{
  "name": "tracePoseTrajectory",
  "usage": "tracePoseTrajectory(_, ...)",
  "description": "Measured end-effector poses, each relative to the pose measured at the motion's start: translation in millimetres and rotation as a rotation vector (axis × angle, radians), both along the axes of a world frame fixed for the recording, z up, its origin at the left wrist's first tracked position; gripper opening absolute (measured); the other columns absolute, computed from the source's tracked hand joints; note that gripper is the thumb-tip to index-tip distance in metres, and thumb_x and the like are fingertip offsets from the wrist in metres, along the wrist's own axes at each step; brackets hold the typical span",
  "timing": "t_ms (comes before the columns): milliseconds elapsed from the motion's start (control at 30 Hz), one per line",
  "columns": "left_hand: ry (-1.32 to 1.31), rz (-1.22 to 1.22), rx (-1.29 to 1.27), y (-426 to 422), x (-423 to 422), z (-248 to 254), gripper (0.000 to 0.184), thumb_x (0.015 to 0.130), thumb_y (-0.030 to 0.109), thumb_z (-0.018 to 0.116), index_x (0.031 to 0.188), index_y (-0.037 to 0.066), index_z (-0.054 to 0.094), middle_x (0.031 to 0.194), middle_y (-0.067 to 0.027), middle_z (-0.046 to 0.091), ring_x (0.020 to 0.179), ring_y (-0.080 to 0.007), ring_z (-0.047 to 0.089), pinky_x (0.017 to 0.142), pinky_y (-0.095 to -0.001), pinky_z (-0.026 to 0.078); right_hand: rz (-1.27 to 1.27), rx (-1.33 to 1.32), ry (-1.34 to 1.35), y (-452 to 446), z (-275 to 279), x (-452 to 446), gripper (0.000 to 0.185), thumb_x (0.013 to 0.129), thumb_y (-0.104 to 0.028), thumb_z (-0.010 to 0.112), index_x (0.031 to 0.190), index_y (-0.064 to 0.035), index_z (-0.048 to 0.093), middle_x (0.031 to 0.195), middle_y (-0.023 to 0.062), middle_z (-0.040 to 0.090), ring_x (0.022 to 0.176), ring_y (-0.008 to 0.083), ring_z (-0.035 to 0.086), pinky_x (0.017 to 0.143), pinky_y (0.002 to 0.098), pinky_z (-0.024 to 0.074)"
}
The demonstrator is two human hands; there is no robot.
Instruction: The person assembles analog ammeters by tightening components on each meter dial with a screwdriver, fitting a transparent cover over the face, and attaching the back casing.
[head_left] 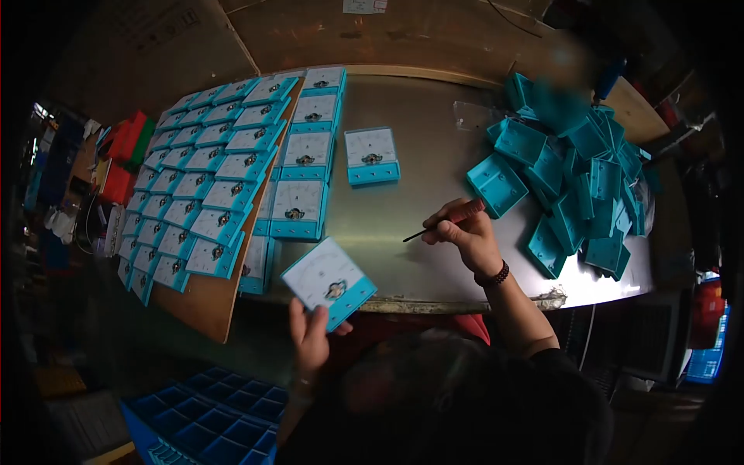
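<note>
My left hand (311, 342) grips a panel meter (319, 273) with a white dial face and a teal case, tilted near the front edge of the table. In my right hand (477, 242) is a screwdriver (466, 210) with a reddish-brown handle. Its dark shaft points left over the metal tabletop, apart from the meter. A single similar meter (370, 149) lies on the table ahead of my hands. To its left runs a column of stacked meters (299, 198).
Many more meters (219, 192) overlap in rows on a slanted brown board (232, 291) at left. At right, teal empty cases (570, 217) are piled on the metal table (411, 108). A blue divided crate (205, 411) stands below, at the lower left.
</note>
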State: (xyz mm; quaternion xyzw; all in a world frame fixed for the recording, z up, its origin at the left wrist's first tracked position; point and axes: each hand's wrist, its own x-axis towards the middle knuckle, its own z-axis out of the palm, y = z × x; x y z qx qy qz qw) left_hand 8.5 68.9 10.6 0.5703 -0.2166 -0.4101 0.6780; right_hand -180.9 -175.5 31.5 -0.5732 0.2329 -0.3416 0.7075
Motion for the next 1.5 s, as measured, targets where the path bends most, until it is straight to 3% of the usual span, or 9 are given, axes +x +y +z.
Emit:
tracePoseTrajectory(200,0.145,-0.378,0.215,-105,-21,-42,0.016,0.093,0.012,0.049,0.105,0.004,0.043,0.08,-0.0093,0.06,0.05,-0.0172,0.059,0.04,-0.027,0.045,-0.084,-0.104,0.114,25,-16,-9,0.017,0.089,-0.013,0.065,0.091,0.0024,0.056,0.084,0.01,0.064,0.077,0.0162,0.064,0.068,0.0277,0.0518)
tracePoseTrajectory(300,-0.011,-0.347,0.291,-119,-31,-40,0.019,0.09,0.013,0.056,0.098,0.004,0.042,0.072,-0.0081,0.058,0.038,-0.015,0.052,0.032,-0.0248,0.039,-0.156,-0.257,0.223,36,-28,-13,0.014,0.085,-0.007,0.069,0.09,0.0016,0.058,0.087,0.007,0.063,0.077,0.015,0.064,0.069,0.0271,0.0519)
tracePoseTrajectory(633,-0.07,-0.311,0.308,-117,-31,-42,0.027,0.088,0.016,0.061,0.095,0.0,0.041,0.071,-0.0093,0.058,0.037,-0.0148,0.053,0.031,-0.0257,0.04,-0.22,-0.488,0.222,42,-34,3,0.017,0.078,-0.003,0.074,0.082,-0.0008,0.058,0.079,0.0069,0.064,0.068,0.0155,0.065,0.061,0.0266,0.0523)
tracePoseTrajectory(1000,-0.027,-0.32,0.298,-118,-29,-43,0.027,0.088,0.016,0.061,0.095,0.0,0.04,0.071,-0.0093,0.058,0.037,-0.0147,0.053,0.031,-0.0256,0.04,0.11,-0.491,0.237,16,-20,-1,0.019,0.084,-0.012,0.07,0.088,0.0,0.055,0.075,0.0076,0.065,0.066,0.0166,0.065,0.06,0.0285,0.0513)
tracePoseTrajectory(1067,-0.047,-0.324,0.301,-117,-31,-43,0.028,0.088,0.016,0.062,0.095,0.0,0.039,0.072,-0.0094,0.058,0.037,-0.0149,0.053,0.031,-0.0258,0.04,0.072,0.078,0.181,8,-35,0,0.019,0.088,-0.016,0.067,0.09,-0.0012,0.056,0.077,0.0106,0.066,0.064,0.0158,0.065,0.059,0.0255,0.0517)
tracePoseTrajectory(1200,-0.099,-0.333,0.291,-116,-32,-42,0.029,0.088,0.015,0.062,0.093,0.001,0.037,0.074,-0.0099,0.058,0.038,-0.0155,0.053,0.031,-0.0264,0.041,0.121,0.378,0.293,-7,-39,4,0.024,0.091,-0.025,0.062,0.089,-0.003,0.054,0.079,0.0127,0.067,0.061,0.0172,0.066,0.056,0.0246,0.0504)
tracePoseTrajectory(1333,-0.113,-0.381,0.268,-118,-32,-42,0.03,0.088,0.014,0.062,0.094,0.001,0.036,0.078,-0.012,0.06,0.039,-0.0152,0.052,0.032,-0.0275,0.043,0.106,-0.025,0.276,-73,-17,22,0.011,0.082,-0.006,0.062,0.091,0.0008,0.06,0.083,0.0108,0.067,0.071,0.0154,0.064,0.063,0.0301,0.0516)
tracePoseTrajectory(1467,-0.123,-0.392,0.25,-118,-31,-41,0.028,0.088,0.013,0.062,0.095,0.002,0.037,0.083,-0.0122,0.06,0.045,-0.0146,0.054,0.034,-0.0277,0.045,-0.532,-1.113,1.067,-204,-39,46,0.017,0.079,-0.011,0.06,0.093,-0.0031,0.065,0.094,0.0149,0.066,0.083,0.0274,0.065,0.073,0.0372,0.0536)
tracePoseTrajectory(1500,-0.087,-0.39,0.243,-118,-30,-42,0.028,0.088,0.013,0.062,0.095,0.002,0.037,0.084,-0.0121,0.06,0.046,-0.0144,0.055,0.034,-0.0276,0.045,-0.544,-1.129,1.06,-212,-42,49,0.017,0.079,-0.011,0.06,0.093,-0.0031,0.065,0.094,0.0149,0.066,0.083,0.0274,0.065,0.073,0.0372,0.0536)
